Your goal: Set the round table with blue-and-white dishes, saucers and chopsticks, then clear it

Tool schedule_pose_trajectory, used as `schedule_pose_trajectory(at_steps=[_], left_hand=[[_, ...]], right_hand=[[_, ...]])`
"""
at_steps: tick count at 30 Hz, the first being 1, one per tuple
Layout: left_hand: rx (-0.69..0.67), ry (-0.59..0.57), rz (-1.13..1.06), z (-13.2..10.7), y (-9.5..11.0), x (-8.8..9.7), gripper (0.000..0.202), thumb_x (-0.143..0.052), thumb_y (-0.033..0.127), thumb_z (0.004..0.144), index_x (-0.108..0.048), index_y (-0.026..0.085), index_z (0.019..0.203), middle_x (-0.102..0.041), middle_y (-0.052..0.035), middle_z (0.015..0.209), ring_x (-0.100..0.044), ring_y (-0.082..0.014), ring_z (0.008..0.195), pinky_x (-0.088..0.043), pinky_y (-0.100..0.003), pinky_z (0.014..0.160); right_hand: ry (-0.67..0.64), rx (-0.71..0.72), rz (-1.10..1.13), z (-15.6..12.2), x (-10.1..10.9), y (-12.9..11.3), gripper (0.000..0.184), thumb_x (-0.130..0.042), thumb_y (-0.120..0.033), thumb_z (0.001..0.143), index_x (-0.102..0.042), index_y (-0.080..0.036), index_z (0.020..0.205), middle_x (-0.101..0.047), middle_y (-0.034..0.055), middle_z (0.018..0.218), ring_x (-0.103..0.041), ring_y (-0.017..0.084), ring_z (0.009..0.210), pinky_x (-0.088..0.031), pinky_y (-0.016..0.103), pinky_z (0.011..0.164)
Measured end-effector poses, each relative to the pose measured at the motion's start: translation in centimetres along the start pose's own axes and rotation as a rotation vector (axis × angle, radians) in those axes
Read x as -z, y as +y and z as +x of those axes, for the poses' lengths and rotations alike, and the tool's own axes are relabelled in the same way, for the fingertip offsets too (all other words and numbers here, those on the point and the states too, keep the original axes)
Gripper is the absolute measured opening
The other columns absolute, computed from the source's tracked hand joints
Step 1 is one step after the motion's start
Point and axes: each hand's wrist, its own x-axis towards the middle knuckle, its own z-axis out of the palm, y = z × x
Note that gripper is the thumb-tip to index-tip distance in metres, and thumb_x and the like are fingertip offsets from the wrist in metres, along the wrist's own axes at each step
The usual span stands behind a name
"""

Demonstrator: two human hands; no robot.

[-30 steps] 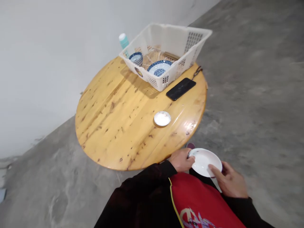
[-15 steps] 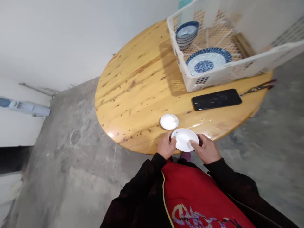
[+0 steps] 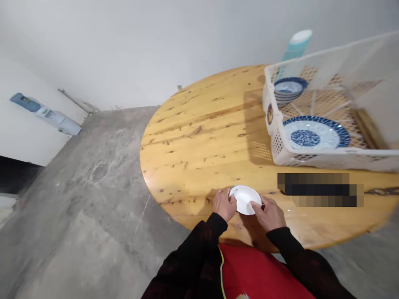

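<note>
A small white dish [image 3: 245, 200] is held level over the near edge of the table, one hand on each side. My left hand [image 3: 225, 204] closes on its left rim, thumb on top. At the right rim my right hand [image 3: 270, 212] grips it, thumb pressed on the inner face and fingers underneath. A second small white dish, seen on the table a moment ago, is out of sight now, seemingly behind the held one.
On the oval wooden table [image 3: 193, 145] stands a white plastic basket [image 3: 282, 155] at right. Inside are stacked blue-patterned bowls [image 3: 288, 91] and a blue-rimmed plate [image 3: 318, 135]. A pixelated black phone [image 3: 318, 190] lies before it. A turquoise cylinder [image 3: 294, 50] rises behind.
The camera view has tilted up and left, so table and basket appear lower and farther right. Both hands, with the dish, have moved forward over the table, covering where the second dish lay.
</note>
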Motion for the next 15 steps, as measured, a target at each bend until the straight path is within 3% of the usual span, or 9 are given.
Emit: schedule_pose_trajectory(at_steps=[7, 10, 15], left_hand=[[0.023, -0.010, 0.014, 0.3, 0.0, -0.1, 0.041, -0.044, 0.021, 0.093, -0.065, 0.014, 0.127, -0.065, -0.0170, 0.117, -0.060, -0.0281, 0.113, -0.047, -0.038, 0.101], [0.011, -0.002, -0.021, 0.3, 0.0, 0.1, 0.048, -0.044, 0.017, 0.091, -0.059, 0.018, 0.137, -0.065, -0.0145, 0.122, -0.058, -0.0271, 0.119, -0.045, -0.038, 0.104], [0.005, -0.025, -0.005, 0.6, 0.1, 0.6, 0.049, -0.044, 0.016, 0.091, -0.059, 0.019, 0.138, -0.064, -0.0141, 0.122, -0.057, -0.0270, 0.120, -0.043, -0.038, 0.105]], right_hand=[[-0.041, -0.023, -0.011, 0.5, 0.0, -0.4, 0.067, -0.036, -0.050, 0.082, -0.071, -0.006, 0.117, -0.065, 0.0179, 0.088, -0.063, 0.031, 0.086, -0.052, 0.040, 0.080], [-0.063, -0.028, -0.012, 0.7, 0.1, -0.7, 0.063, -0.038, -0.045, 0.084, -0.070, -0.006, 0.122, -0.065, 0.0171, 0.089, -0.064, 0.030, 0.089, -0.052, 0.038, 0.083], [-0.102, -0.052, -0.046, 0.9, 0.3, -1.6, 0.056, -0.044, -0.036, 0.089, -0.066, -0.007, 0.131, -0.066, 0.0165, 0.097, -0.065, 0.029, 0.098, -0.051, 0.036, 0.088]])
